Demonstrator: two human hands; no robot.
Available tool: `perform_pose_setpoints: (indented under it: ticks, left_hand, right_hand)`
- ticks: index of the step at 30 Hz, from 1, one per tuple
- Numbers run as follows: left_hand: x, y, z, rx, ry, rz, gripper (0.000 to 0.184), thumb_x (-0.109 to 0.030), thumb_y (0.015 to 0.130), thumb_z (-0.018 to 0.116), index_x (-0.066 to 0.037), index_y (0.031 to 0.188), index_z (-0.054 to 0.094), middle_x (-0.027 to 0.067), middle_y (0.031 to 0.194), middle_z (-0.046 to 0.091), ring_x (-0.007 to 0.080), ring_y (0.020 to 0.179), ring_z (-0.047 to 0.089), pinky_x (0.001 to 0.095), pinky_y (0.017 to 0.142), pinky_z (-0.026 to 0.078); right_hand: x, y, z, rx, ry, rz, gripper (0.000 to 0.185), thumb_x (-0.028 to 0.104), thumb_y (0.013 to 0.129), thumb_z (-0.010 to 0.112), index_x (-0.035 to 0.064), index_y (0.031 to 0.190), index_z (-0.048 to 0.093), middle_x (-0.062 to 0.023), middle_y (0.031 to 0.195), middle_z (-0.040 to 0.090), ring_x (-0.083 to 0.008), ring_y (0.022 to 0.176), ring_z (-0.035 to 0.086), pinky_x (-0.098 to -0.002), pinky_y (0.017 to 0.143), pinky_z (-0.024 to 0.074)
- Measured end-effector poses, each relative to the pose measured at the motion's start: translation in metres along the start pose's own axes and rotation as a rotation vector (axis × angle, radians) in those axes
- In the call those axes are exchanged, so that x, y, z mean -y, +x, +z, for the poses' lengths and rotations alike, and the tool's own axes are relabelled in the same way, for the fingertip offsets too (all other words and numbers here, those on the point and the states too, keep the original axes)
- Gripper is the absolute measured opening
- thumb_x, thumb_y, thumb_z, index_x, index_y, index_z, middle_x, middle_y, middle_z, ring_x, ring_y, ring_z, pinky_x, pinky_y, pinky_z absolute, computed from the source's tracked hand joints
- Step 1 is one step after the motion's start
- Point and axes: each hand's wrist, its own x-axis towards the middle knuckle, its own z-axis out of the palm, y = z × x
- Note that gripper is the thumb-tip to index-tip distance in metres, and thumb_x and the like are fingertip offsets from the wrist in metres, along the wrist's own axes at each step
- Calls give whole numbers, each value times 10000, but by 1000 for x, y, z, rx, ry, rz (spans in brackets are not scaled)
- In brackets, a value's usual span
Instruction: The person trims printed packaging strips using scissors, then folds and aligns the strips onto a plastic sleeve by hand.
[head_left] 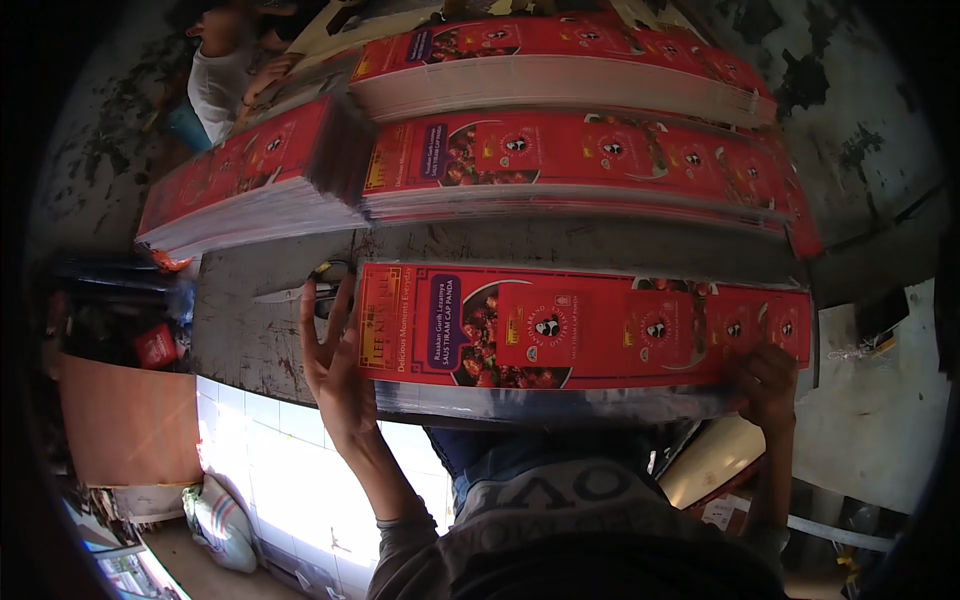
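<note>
A stack of long red printed sheets (pixel 600 335) with food pictures lies in front of me, near the table's front edge. My left hand (pixel 342 375) is at the stack's left end, its fingers stretched out and apart along that side. At the front right corner, my right hand (pixel 768 385) has its fingers bent over the top sheet and its thumb low at the front edge. Just beyond my left fingertips lies a pair of scissors (pixel 285 294), partly hidden by the hand.
Behind are more red stacks: a middle one (pixel 580 160), a far one (pixel 560 50) and a left one (pixel 245 180). They stand on the dark, scratched table (pixel 250 345). Another person (pixel 215 80) is at the far left. A white sack (pixel 218 525) sits on the floor.
</note>
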Motion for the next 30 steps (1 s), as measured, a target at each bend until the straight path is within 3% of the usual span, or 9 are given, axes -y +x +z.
perform_pose_setpoints:
  ticks: [2, 4, 6, 7, 9, 15, 17, 20, 30]
  left_hand:
    - [7, -3, 7, -34, 106, -39, 672, 107, 692, 497, 36, 1296, 212, 344, 1196, 368, 380, 1028, 502, 378, 744, 529]
    - [10, -4, 12, -3, 93, -67, 667, 105, 695, 503, 41, 1293, 215, 327, 1175, 404, 359, 1020, 515, 370, 744, 527]
    - [9, -5, 17, 23, 84, -85, 663, 102, 697, 508, 47, 1291, 219, 310, 1154, 440, 339, 1011, 528, 362, 744, 525]
    - [6, -5, 22, 26, 84, -62, 659, 104, 697, 515, 51, 1287, 227, 292, 1142, 462, 321, 1000, 540, 349, 752, 522]
    - [2, -6, 23, 22, 87, -29, 655, 105, 696, 523, 56, 1282, 235, 274, 1131, 483, 302, 990, 551, 335, 759, 518]
    - [-6, -14, 7, 55, 406, -63, 569, 94, 702, 547, 63, 1233, 344, 226, 999, 582, 230, 899, 605, 324, 771, 491]
    - [-8, -16, 3, 82, 557, -154, 511, 48, 727, 563, 55, 1210, 396, 173, 831, 636, 170, 785, 626, 296, 720, 475]
    - [-10, -15, 4, 143, 685, -137, 485, -3, 757, 569, 44, 1212, 407, 129, 721, 637, 131, 699, 612, 267, 679, 455]
    - [-4, -15, 12, 112, 626, -53, 523, -70, 765, 598, 15, 1240, 396, 93, 699, 616, 96, 657, 579, 247, 665, 432]
  right_hand:
    - [2, 2, -2, -54, 15, 130, 514, 517, 722, 517, 25, 846, 603, -98, 824, 568, -257, 683, 535, -385, 661, 458]
    - [4, 15, -4, -122, 24, 257, 550, 531, 693, 536, 33, 919, 593, -108, 915, 570, -276, 781, 541, -400, 729, 450]
    - [6, 34, -7, -148, 18, 347, 662, 522, 608, 604, 54, 1070, 524, -119, 1120, 484, -300, 986, 469, -434, 839, 386]
    - [4, 40, -7, -153, 17, 347, 662, 522, 608, 604, 54, 1070, 524, -119, 1120, 484, -300, 986, 469, -434, 839, 386]
    - [2, 49, -6, 14, -64, 348, 753, 442, 532, 690, 83, 1155, 468, -122, 1208, 397, -313, 1093, 391, -453, 885, 333]
    - [-4, 43, 18, -31, 115, 398, 679, 319, 507, 766, 78, 1077, 486, -143, 1082, 412, -325, 1018, 408, -432, 817, 375]
    - [-4, 41, 24, -52, 166, 428, 665, 318, 507, 768, 74, 1056, 484, -143, 1065, 409, -323, 991, 412, -429, 799, 379]
    - [-2, 42, 24, -86, 212, 467, 651, 317, 504, 770, 71, 1031, 477, -142, 1046, 406, -319, 960, 415, -422, 775, 382]
    - [-3, 43, 25, -68, 224, 473, 659, 313, 502, 771, 72, 1032, 461, -134, 1044, 406, -316, 952, 414, -409, 770, 378]
